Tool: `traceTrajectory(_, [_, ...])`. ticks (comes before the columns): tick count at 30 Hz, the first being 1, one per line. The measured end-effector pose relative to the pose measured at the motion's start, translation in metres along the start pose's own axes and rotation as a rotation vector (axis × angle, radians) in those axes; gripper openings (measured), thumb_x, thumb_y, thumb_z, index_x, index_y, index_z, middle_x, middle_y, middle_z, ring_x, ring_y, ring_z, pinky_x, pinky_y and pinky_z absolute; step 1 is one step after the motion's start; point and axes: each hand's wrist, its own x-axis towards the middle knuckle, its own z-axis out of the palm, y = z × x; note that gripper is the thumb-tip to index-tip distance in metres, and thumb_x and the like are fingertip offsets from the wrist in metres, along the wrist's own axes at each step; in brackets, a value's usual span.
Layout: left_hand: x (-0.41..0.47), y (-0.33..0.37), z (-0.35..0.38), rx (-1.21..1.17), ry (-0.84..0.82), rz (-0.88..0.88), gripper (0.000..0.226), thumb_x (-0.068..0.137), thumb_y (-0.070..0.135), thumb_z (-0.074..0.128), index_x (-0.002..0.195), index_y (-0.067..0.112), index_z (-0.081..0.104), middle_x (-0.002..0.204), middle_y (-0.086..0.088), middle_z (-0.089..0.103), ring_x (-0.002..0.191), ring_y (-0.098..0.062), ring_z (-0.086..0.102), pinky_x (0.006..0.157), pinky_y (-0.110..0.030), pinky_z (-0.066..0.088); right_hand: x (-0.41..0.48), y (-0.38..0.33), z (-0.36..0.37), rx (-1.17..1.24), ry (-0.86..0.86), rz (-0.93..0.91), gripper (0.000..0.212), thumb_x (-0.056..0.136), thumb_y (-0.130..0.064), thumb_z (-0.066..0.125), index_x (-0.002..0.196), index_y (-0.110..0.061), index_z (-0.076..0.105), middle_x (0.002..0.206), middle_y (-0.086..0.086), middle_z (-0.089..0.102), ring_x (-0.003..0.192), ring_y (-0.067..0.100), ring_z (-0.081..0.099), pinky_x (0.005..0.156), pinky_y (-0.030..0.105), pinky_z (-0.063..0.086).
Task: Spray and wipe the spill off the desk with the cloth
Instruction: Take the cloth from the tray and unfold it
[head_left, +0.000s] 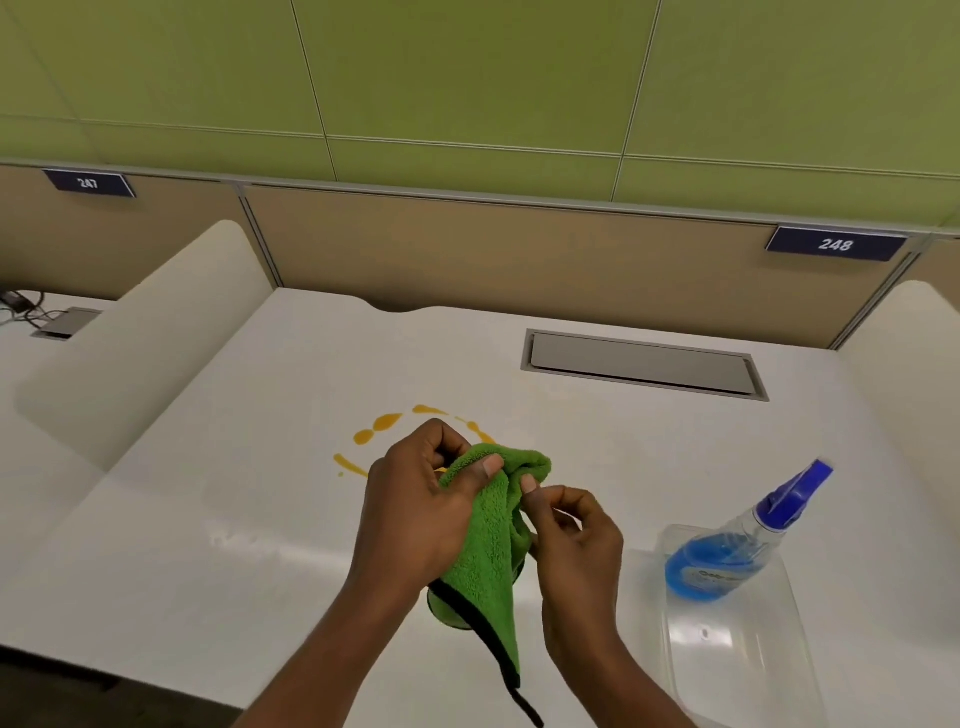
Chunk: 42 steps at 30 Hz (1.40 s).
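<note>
The person is holding the green cloth (485, 540) up over the white desk (234, 519), just in front of the orange spill (374, 434). The left hand (415, 514) is clamping the bunched top of the cloth between thumb and curled fingers, while the right hand (571, 535) is pinching a fold at the upper edge with thumb and forefinger, the other fingers curled loosely. The rest of the cloth is hanging limp below the hands, its black-trimmed corner trailing toward the desk's near edge.

The cloth is looking soft, light and plush, so I'd say it is going to flop and fold wherever it isn't held; bunching it into a pad in one palm seems the best way to press it flat on the spill. Something dark green is peeking out beneath it, too hidden to name.

The spray bottle (748, 535) is lying tilted in a clear tray (737, 649) to the right, well apart from the spill, blue liquid pooling in its lower end. It is looking like light, smooth plastic, best taken round the neck under the blue trigger. The spill is looking wet and unwiped, in thin arcs and drops
</note>
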Motion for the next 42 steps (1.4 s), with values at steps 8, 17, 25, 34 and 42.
traceTrajectory(8, [0.012,0.005,-0.01,0.011,0.017,0.015,0.024,0.087,0.032,0.086,0.077,0.022,0.067,0.074,0.013,0.072,0.069,-0.006,0.066,0.066,-0.031,0.049,-0.003,0.001,-0.02,-0.03,-0.486,-0.218,0.037,0.071,-0.002,0.074,0.103,-0.018,0.083,0.123,0.008,0.065,0.117,0.022,0.07,0.09,0.038,0.062])
traceTrajectory(17, [0.022,0.008,-0.026,-0.052,0.066,-0.018,0.024,0.085,0.035,0.088,0.077,0.021,0.07,0.07,0.013,0.073,0.064,-0.004,0.066,0.065,-0.029,0.048,0.0,0.011,-0.023,-0.579,-0.703,-0.654,0.055,0.075,-0.023,0.085,0.127,-0.035,0.073,0.152,-0.008,0.044,0.132,0.006,0.059,0.1,0.025,0.057])
traceTrajectory(25, [0.035,0.02,-0.065,-0.109,0.132,0.047,0.022,0.084,0.03,0.089,0.077,0.019,0.071,0.066,0.007,0.072,0.065,-0.01,0.066,0.068,-0.033,0.052,0.002,0.022,-0.023,-0.857,-0.496,-0.991,0.012,0.088,-0.029,0.082,0.098,-0.029,0.076,0.139,-0.005,0.057,0.074,-0.008,0.065,0.063,0.02,0.055])
traceTrajectory(34, [0.048,0.016,-0.107,0.081,0.087,0.051,0.033,0.067,0.052,0.09,0.078,0.026,0.073,0.077,0.0,0.077,0.079,-0.024,0.074,0.077,-0.048,0.061,0.019,-0.015,-0.024,-0.473,-0.307,-0.642,0.031,0.074,0.008,0.082,0.08,-0.021,0.075,0.085,-0.007,0.079,0.081,0.012,0.076,0.076,0.025,0.062])
traceTrajectory(42, [0.054,-0.02,-0.126,0.35,0.059,0.008,0.025,0.074,0.04,0.094,0.072,0.027,0.073,0.074,0.003,0.077,0.078,-0.022,0.073,0.073,-0.044,0.059,0.073,-0.075,-0.033,-0.179,-0.141,-0.426,0.017,0.083,0.001,0.082,0.081,-0.013,0.071,0.075,0.011,0.073,0.071,0.021,0.066,0.076,0.044,0.056])
